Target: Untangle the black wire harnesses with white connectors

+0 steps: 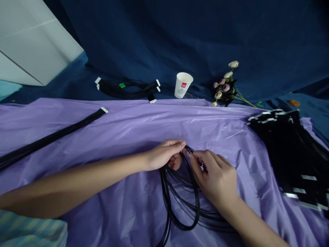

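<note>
Thin black cables [196, 202] hang in loose loops below both hands and rest on a purple plastic sheet [133, 130]. My left hand [169, 153] is closed, its thumb and fingers pinching the cable strands near the top of the loops. Right beside it, my right hand [213, 175] also pinches the strands between thumb and fingers. A short stretch of strands shows between the two hands. The cable ends are not clearly visible.
A black cable bundle with a white connector [104, 110] lies at left. Behind the sheet are more connector cables [125, 90], a paper cup [183, 85] and artificial flowers [224, 87]. Many black cables with white ends [288, 151] are piled at right.
</note>
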Motion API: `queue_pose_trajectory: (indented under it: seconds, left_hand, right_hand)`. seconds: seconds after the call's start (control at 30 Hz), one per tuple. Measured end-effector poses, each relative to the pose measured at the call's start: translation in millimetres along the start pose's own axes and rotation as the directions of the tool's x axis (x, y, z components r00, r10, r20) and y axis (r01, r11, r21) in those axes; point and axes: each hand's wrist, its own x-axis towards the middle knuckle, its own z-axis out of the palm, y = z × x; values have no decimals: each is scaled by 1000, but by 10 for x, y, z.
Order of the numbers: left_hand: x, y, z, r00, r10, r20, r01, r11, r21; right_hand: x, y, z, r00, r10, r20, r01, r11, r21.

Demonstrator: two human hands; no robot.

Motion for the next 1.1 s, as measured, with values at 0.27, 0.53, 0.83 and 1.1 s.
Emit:
queue_pose_trajectory:
  seconds: [0.27, 0.53, 0.83, 1.1]
  left_hand:
    - [27, -3, -18, 997, -22, -70, 16, 996, -88]
    - [33, -17, -56, 997, 28, -75, -40, 985, -169]
    - [30, -14, -58, 996, 1, -85, -18, 979, -201]
    - [32, -19, -64, 997, 3, -71, -19, 975, -219]
  right_hand:
    - [19, 28, -152, 994, -86, -69, 92, 992, 89]
    - [-3, 54, -448, 863, -492, -110, 504, 843, 189]
    - [-51, 149, -438, 835, -543, 92, 476, 796, 374]
    - [-112, -94, -430, 867, -310, 391, 162, 915, 369]
